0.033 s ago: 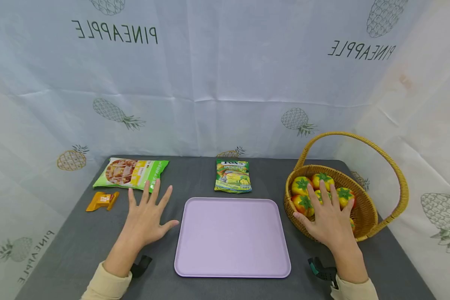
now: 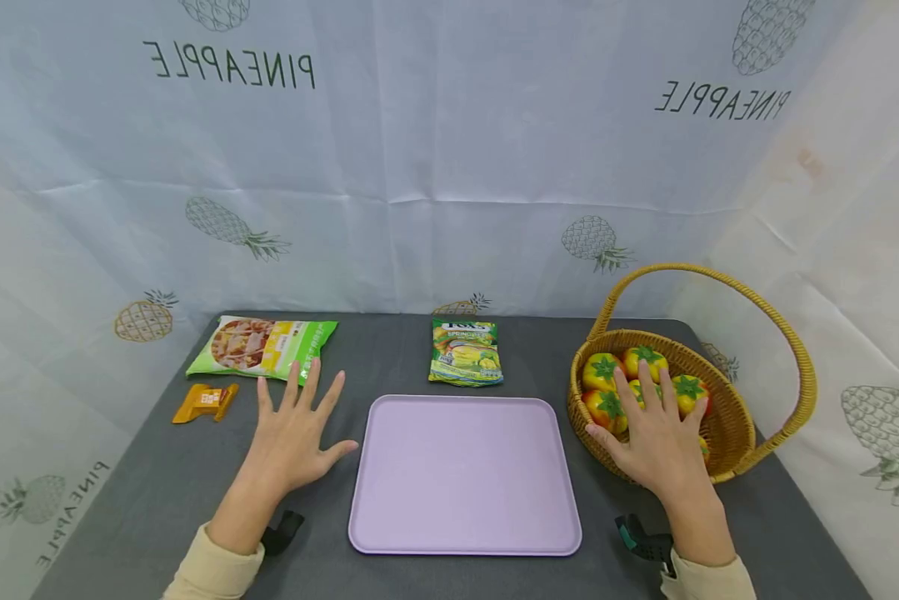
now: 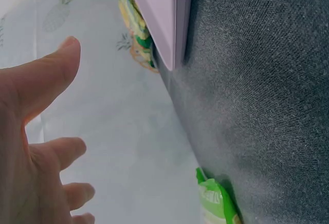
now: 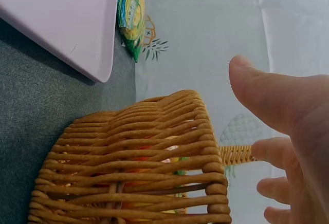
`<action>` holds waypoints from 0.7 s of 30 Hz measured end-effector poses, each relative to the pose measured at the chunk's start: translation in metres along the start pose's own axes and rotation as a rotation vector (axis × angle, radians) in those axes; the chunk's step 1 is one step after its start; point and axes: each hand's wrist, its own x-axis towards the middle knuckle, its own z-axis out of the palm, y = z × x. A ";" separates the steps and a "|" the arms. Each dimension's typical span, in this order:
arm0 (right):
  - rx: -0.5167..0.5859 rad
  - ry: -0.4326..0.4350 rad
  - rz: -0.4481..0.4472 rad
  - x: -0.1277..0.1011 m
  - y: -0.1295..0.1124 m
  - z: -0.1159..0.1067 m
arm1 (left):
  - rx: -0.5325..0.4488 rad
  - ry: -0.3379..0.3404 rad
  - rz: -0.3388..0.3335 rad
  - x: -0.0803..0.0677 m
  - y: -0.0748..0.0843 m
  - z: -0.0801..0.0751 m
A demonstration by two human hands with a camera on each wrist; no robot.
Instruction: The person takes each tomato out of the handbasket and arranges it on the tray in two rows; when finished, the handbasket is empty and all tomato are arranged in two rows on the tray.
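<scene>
My left hand (image 2: 287, 442) hovers over the table's left side with its fingers spread, holding nothing. Just beyond its fingertips lies a green and white food bag (image 2: 269, 343) with a picture on it, also partly seen in the left wrist view. A small orange wrapped snack (image 2: 205, 402) is left of that hand. My right hand (image 2: 659, 446), fingers spread and empty, is above the near side of a wicker basket (image 2: 728, 417). Several yellow-red fruits (image 2: 602, 371) with green leafy tops sit inside, some hidden behind the hand. Between the hands lies a pale purple tray (image 2: 464, 475).
A green and yellow Fox's candy bag (image 2: 466, 354) lies behind the tray near the back edge. The basket's tall arched handle (image 2: 803, 367) rises at the right. A white pineapple-print cloth (image 2: 449, 150) hangs behind and beside the dark grey table (image 2: 397, 358).
</scene>
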 end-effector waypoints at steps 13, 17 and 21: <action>0.352 0.021 0.048 0.003 0.018 0.013 | -0.169 0.048 0.161 0.003 0.005 0.023; 0.406 -0.030 0.090 0.002 0.020 0.017 | -0.341 0.034 0.220 0.002 0.005 0.034; 0.407 -0.095 0.137 0.002 0.018 0.019 | -0.515 -0.019 0.231 0.001 0.006 0.044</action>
